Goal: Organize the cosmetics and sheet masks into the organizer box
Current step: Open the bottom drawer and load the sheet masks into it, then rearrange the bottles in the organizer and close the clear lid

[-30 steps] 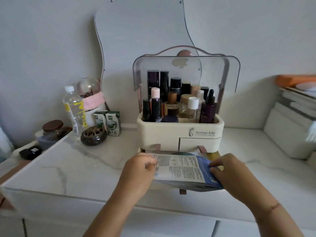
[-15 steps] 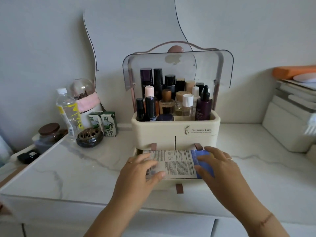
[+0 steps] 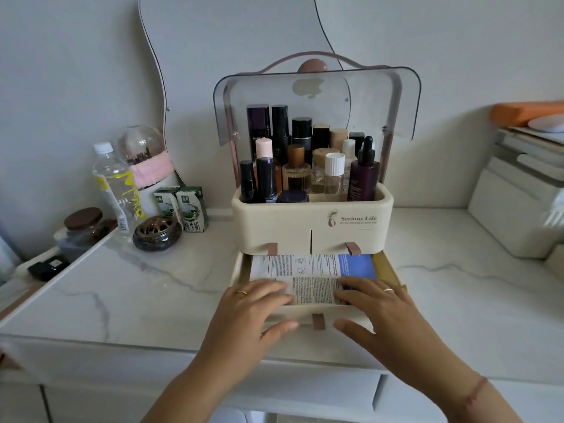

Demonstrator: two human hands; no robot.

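A cream organizer box [image 3: 283,227] stands on the marble top with its clear lid [image 3: 381,96] raised and several cosmetic bottles [image 3: 305,166] upright in its top tray. Its bottom drawer [image 3: 239,270] is pulled out toward me. A stack of sheet masks [image 3: 314,270], white and blue with small print, lies flat inside the drawer. My left hand [image 3: 253,309] and my right hand [image 3: 375,309] rest with fingers spread on the near part of the masks, thumbs against the drawer's front panel. Each hand wears a ring.
Left of the box stand a water bottle [image 3: 114,184], two small milk cartons [image 3: 183,212], a dark incense burner [image 3: 157,233], a brown-lidded jar [image 3: 81,227] and a glass dome with a pink band [image 3: 143,160]. White boxes [image 3: 518,209] are stacked at the right. A mirror [image 3: 229,35] leans behind.
The sheet masks went from being held above the drawer to lying flat inside it. Both hands let go and now press on top, and the view moved closer.
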